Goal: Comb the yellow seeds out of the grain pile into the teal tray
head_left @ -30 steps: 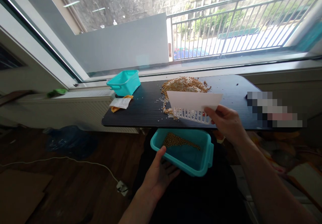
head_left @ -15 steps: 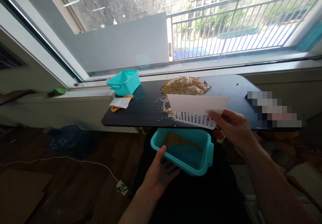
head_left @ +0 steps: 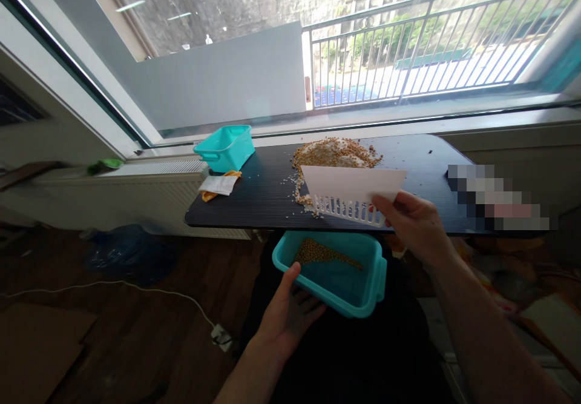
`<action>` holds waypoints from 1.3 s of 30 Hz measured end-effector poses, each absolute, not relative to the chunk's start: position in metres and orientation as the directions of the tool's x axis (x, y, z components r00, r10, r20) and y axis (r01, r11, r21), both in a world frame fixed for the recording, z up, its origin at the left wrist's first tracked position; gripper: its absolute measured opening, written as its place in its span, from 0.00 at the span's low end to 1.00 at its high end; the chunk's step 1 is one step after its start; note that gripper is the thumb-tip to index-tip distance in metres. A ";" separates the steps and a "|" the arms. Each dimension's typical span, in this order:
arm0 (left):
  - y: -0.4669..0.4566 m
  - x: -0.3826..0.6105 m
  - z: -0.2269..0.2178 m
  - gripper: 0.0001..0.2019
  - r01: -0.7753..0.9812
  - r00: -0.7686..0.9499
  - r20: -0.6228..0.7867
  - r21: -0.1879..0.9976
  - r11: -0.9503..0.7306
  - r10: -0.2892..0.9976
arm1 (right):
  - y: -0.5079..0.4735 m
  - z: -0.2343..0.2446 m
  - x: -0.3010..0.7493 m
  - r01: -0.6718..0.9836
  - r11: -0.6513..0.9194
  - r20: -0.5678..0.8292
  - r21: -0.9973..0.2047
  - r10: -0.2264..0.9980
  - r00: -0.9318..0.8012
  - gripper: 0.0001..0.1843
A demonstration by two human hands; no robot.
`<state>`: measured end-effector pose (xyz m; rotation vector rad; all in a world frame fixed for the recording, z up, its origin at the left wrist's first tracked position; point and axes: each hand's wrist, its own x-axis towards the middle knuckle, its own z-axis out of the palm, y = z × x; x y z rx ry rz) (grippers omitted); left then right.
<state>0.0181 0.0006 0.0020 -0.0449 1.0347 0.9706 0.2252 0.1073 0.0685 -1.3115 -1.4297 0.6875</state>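
Note:
My right hand grips the right end of a white slotted basket, tilted on its side on the black table near the front edge. Behind the basket lies a heap of tan beans mixed with white grains. My left hand holds a teal tub from underneath, thumb on its near-left rim, just below the table's front edge. A strip of tan beans lies in the tub's far half.
A second teal tub stands at the table's back left, with a white and orange packet in front of it. A radiator runs to the left. A white cable and plug lie on the wooden floor.
The basket and my right hand shifted slightly right and down, then came back a little to the left. The left hand and its tub stayed put.

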 end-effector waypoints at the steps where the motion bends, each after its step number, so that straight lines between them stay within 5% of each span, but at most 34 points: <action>1: 0.001 0.018 0.002 0.31 -0.696 0.154 -0.737 0.392 0.601 0.658 | 0.107 0.068 0.226 0.355 0.240 0.298 -0.904 0.947 0.119 0.10; 19: 0.001 0.015 0.001 0.31 -0.693 0.147 -0.738 0.398 0.601 0.659 | 0.109 0.069 0.214 0.358 0.284 0.323 -0.890 0.945 0.054 0.12; 27: -0.001 0.011 0.003 0.30 -0.691 0.152 -0.723 0.409 0.595 0.674 | 0.102 0.063 0.216 0.247 0.220 0.213 -0.944 0.976 -0.055 0.12; 34: 0.000 0.012 0.003 0.32 -0.697 0.143 -0.727 0.408 0.590 0.672 | 0.103 0.071 0.228 0.318 0.222 0.299 -0.922 0.929 0.220 0.12; 39: 0.000 0.012 0.003 0.31 -0.705 0.132 -0.739 0.399 0.587 0.661 | 0.119 0.064 0.225 0.332 0.261 0.339 -0.906 0.919 0.202 0.12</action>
